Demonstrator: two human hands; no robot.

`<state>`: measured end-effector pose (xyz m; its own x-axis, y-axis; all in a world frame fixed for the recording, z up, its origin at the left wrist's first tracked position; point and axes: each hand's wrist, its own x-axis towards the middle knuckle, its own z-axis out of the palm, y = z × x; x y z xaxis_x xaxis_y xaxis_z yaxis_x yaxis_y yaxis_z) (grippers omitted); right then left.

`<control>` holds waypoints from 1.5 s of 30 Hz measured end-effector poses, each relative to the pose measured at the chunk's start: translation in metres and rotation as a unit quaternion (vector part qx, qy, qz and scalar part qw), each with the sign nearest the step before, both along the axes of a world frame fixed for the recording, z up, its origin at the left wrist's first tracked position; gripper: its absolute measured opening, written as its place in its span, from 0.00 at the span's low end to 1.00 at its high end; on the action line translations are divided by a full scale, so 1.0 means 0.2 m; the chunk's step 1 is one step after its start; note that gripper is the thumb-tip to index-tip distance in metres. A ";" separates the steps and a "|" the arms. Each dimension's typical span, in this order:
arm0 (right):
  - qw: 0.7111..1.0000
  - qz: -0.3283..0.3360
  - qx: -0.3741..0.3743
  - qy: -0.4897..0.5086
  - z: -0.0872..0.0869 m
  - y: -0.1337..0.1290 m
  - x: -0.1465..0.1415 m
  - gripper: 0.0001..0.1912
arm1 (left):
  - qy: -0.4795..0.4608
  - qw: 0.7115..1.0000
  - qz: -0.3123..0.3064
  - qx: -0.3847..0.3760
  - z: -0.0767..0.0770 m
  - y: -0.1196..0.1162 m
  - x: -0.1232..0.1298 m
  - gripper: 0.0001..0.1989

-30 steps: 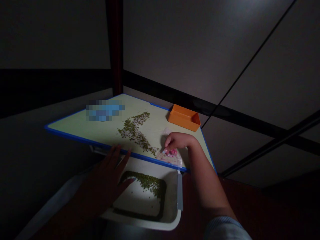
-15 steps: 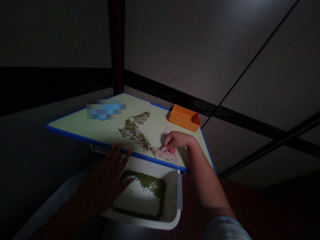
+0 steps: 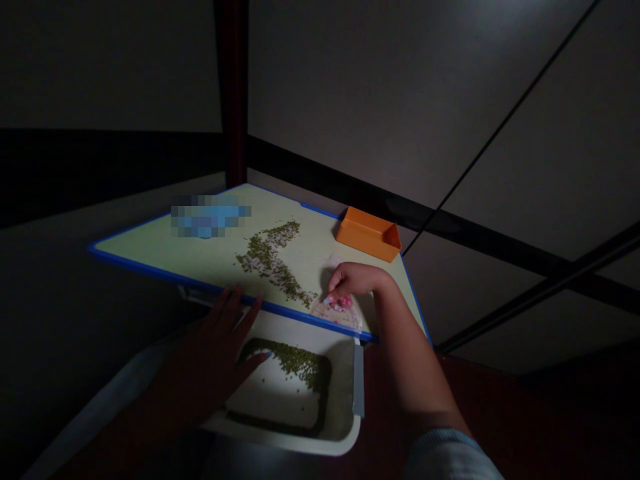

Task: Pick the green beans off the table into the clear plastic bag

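Observation:
My right hand [image 3: 347,280] is closed, fingertips pinched together low over a clear, rounded, pink-tinted sheet or dish [image 3: 353,320]. Whatever the fingertips grip, if anything, is too small to make out. Small pink pieces [image 3: 345,302] lie just beneath the hand. Green beans or seeds [image 3: 273,257] are spread in a bent band across the pale board [image 3: 200,260], to the left of that hand. At the board's blue front edge, my left hand [image 3: 220,347] rests dark and shadowed, fingers spread. Its thumb reaches over the white tub [image 3: 345,437], which holds more green beans [image 3: 300,365].
An orange open box [image 3: 369,237] stands at the board's back right. A blurred blue item [image 3: 207,217] lies at the back left. Behind the board rise pale wall panels [image 3: 320,87] and a dark red post [image 3: 236,93]. The tub sits below the front edge.
My right hand has shifted very slightly, and the clear pink-tinted piece shows more of its outline at the left. My left hand keeps its place.

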<state>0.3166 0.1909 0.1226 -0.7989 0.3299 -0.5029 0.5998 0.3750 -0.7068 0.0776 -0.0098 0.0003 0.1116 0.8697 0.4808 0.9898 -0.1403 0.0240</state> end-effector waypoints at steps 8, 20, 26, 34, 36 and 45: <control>1.000 0.002 0.001 0.010 0.01 -0.01 0.00 0.09 | 0.013 1.000 -0.005 0.005 0.01 0.00 0.00 0.39; 1.000 0.017 -0.016 0.000 0.01 -0.01 0.00 0.08 | 0.014 1.000 -0.006 0.010 0.01 0.00 0.00 0.39; 1.000 0.004 -0.001 0.021 0.01 -0.02 0.00 0.08 | 0.011 1.000 -0.004 0.017 -0.01 0.00 0.00 0.40; 1.000 0.004 0.006 0.024 -0.01 -0.03 -0.04 0.10 | 0.029 0.999 -0.010 0.037 -0.02 0.00 -0.01 0.39; 1.000 -0.001 0.009 0.022 -0.01 -0.02 -0.04 0.09 | 0.027 0.999 -0.009 0.029 -0.02 0.00 -0.01 0.39; 1.000 -0.026 0.013 0.005 0.01 0.02 0.03 0.09 | 0.007 1.000 0.003 -0.003 -0.02 0.00 -0.01 0.39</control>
<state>0.3227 0.1958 0.1240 -0.7848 0.3845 -0.4860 0.6124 0.3612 -0.7032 0.0748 -0.0093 -0.0039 0.1140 0.8730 0.4742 0.9908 -0.1350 0.0103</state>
